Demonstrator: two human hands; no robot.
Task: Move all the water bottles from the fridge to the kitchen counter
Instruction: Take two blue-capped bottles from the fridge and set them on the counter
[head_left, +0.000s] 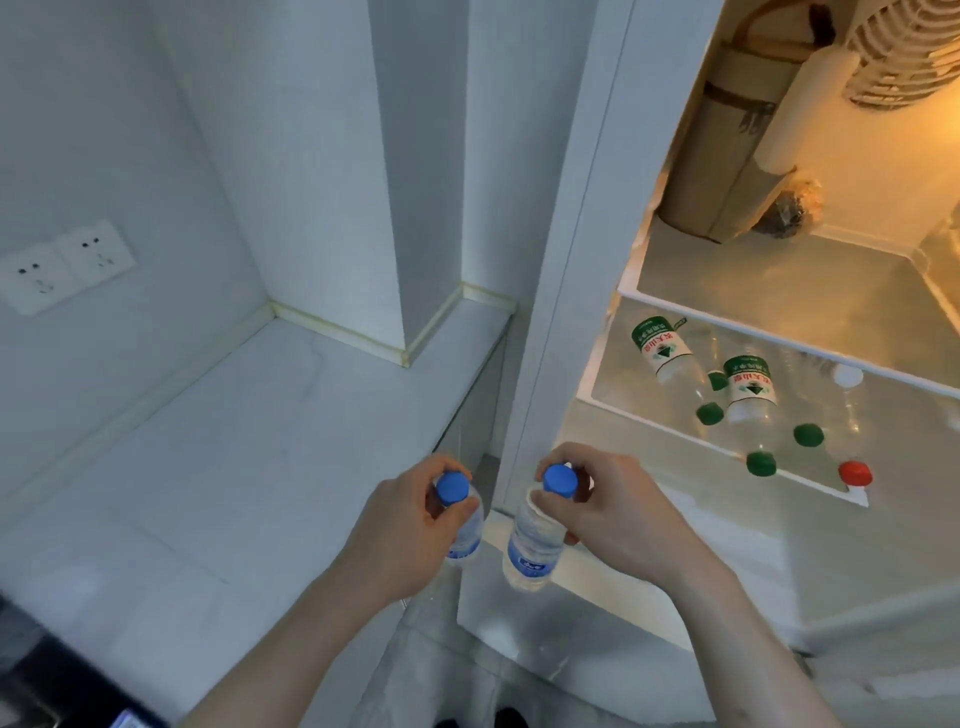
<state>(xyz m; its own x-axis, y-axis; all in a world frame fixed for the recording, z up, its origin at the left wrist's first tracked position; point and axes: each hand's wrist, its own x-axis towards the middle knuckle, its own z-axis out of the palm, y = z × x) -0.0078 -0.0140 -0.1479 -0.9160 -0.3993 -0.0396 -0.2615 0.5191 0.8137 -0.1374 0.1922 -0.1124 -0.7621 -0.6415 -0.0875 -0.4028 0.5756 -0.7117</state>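
My left hand (402, 525) grips a small blue-capped water bottle (453, 488) near its neck, in the air just off the right end of the white kitchen counter (234, 452). My right hand (618, 506) holds a second blue-capped bottle (535, 545) by its neck, in front of the open fridge's left edge. Inside the fridge, on the lower glass shelf (623, 400), stand several more bottles: green-labelled ones with green caps (662, 353) (750, 387), one with a red cap (854, 473) and one with a white cap (848, 375).
The fridge's white side wall (561, 260) stands between counter and shelves. The upper shelf (779, 280) holds a tan box (727, 171) and a wrapped item. Wall sockets (62, 265) sit above the counter at the left. A dark appliance (31, 675) lies at the bottom left.
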